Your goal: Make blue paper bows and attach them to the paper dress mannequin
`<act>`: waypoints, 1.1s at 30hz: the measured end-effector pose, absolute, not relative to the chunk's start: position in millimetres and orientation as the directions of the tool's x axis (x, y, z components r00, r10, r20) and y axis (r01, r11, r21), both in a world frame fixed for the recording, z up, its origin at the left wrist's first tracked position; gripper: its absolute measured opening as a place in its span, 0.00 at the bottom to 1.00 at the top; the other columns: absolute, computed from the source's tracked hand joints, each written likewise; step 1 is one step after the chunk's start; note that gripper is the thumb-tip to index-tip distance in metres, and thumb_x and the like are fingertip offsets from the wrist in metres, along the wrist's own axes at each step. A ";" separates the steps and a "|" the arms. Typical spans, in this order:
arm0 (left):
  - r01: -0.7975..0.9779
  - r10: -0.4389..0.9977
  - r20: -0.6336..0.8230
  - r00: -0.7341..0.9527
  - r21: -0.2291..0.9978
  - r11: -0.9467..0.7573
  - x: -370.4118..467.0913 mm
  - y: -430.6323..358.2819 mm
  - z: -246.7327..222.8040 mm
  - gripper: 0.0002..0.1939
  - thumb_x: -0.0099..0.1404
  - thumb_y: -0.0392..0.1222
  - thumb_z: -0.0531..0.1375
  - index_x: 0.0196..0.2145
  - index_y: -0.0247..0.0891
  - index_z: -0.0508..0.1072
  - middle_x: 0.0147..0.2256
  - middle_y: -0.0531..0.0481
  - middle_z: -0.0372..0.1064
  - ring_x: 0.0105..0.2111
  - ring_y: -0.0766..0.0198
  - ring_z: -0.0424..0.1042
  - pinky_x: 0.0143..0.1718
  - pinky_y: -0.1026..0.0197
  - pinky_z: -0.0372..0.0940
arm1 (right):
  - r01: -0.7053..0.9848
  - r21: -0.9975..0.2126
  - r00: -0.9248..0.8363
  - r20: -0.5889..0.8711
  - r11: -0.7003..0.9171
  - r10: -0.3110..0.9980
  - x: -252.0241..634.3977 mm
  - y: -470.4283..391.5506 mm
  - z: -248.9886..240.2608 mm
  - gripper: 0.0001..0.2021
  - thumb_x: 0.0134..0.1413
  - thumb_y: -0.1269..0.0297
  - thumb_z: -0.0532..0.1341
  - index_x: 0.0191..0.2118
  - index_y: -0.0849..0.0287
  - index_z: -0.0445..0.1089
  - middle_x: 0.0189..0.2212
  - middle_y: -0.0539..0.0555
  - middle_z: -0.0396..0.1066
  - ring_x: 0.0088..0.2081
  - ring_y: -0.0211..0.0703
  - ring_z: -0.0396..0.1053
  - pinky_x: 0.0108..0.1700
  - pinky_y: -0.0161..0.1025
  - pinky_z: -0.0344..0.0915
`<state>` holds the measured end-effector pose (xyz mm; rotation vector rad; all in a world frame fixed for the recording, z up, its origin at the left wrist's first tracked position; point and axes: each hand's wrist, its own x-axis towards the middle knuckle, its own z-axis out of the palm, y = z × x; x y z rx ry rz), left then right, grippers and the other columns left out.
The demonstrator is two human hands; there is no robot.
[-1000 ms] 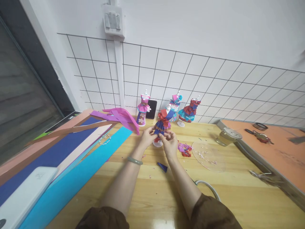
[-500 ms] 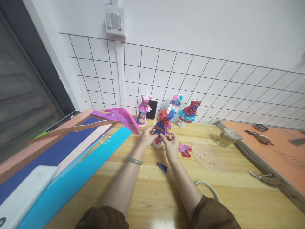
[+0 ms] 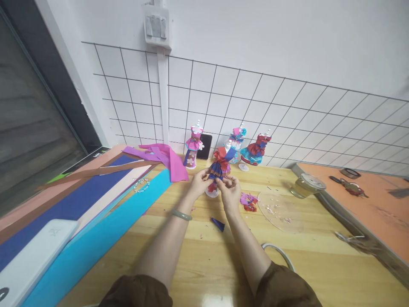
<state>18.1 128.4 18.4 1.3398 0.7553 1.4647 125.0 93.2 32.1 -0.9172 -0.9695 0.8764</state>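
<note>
A small dress form (image 3: 221,158) in a red and blue crepe-paper dress stands upright on its round white base (image 3: 211,192), between my hands. My left hand (image 3: 202,183) pinches the left side of the dark blue paper skirt (image 3: 213,175). On the right, my right hand (image 3: 230,189) has thumb and fingers closed on the same skirt. Fingertips partly hide the lower skirt. Behind stand other dressed forms: a pink one (image 3: 194,145) with white flowers, a pink and light blue one (image 3: 236,138), and a red and turquoise one (image 3: 256,150).
Long crepe-paper strips (image 3: 105,230), a beaded bracelet (image 3: 141,185) and a white device (image 3: 41,256) lie left. A phone (image 3: 204,146) leans on the wall. Paper scraps (image 3: 249,201), a clear disc (image 3: 277,212), a ribbon spool (image 3: 308,186) and a tape ring (image 3: 279,254) lie right.
Both hands keep their hold on the skirt, with only slight finger movement. The camera view has shifted slightly, and the loose end of the magenta paper strip hangs differently.
</note>
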 end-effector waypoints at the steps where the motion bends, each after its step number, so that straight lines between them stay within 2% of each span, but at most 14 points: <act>1: -0.240 0.934 0.350 0.074 0.915 -0.324 18.2 128.0 19.0 0.22 0.48 0.33 0.61 0.44 0.34 0.68 0.46 0.42 0.66 0.44 0.58 0.66 0.48 0.56 0.57 | -0.189 -0.914 0.320 0.287 0.358 0.903 125.1 93.5 32.7 0.20 0.35 0.63 0.66 0.35 0.57 0.56 0.25 0.46 0.65 0.24 0.32 0.64 0.30 0.33 0.64; 7: -0.258 0.957 0.288 0.033 0.928 -0.270 19.5 124.4 24.4 0.21 0.46 0.32 0.62 0.41 0.35 0.70 0.41 0.45 0.69 0.44 0.57 0.65 0.49 0.54 0.56 | -0.114 -0.923 0.358 0.307 0.368 0.882 124.7 95.9 34.8 0.21 0.34 0.63 0.66 0.35 0.57 0.55 0.23 0.44 0.63 0.22 0.31 0.62 0.27 0.31 0.62; 13: -0.273 0.955 0.295 0.042 0.923 -0.273 20.6 123.7 25.9 0.18 0.47 0.32 0.62 0.39 0.36 0.71 0.39 0.47 0.70 0.43 0.58 0.66 0.48 0.54 0.57 | -0.078 -0.917 0.384 0.335 0.392 0.861 126.1 97.7 35.6 0.21 0.34 0.63 0.66 0.35 0.58 0.56 0.22 0.45 0.64 0.25 0.33 0.65 0.30 0.33 0.62; 20: -0.279 0.958 0.281 0.055 0.926 -0.255 20.2 121.0 26.8 0.18 0.47 0.32 0.61 0.39 0.36 0.70 0.39 0.47 0.69 0.42 0.59 0.66 0.47 0.56 0.57 | -0.088 -0.911 0.364 0.346 0.402 0.865 127.2 99.4 38.2 0.21 0.34 0.64 0.66 0.35 0.57 0.55 0.22 0.45 0.65 0.25 0.34 0.65 0.29 0.33 0.62; 27: -0.402 0.925 0.336 0.178 0.883 -0.244 17.6 120.3 28.3 0.17 0.51 0.36 0.60 0.41 0.34 0.67 0.41 0.45 0.67 0.41 0.61 0.66 0.44 0.58 0.58 | -0.089 -0.916 0.344 0.341 0.392 0.875 129.1 98.7 39.6 0.20 0.35 0.65 0.65 0.35 0.57 0.55 0.21 0.45 0.66 0.24 0.34 0.65 0.29 0.32 0.61; 33: -0.473 0.919 0.364 0.154 0.843 -0.254 23.1 124.1 22.8 0.17 0.51 0.37 0.60 0.40 0.34 0.65 0.40 0.44 0.67 0.41 0.62 0.66 0.45 0.58 0.58 | -0.088 -0.921 0.349 0.329 0.381 0.877 129.0 99.5 39.2 0.20 0.34 0.65 0.66 0.34 0.57 0.55 0.20 0.44 0.65 0.23 0.33 0.64 0.28 0.32 0.61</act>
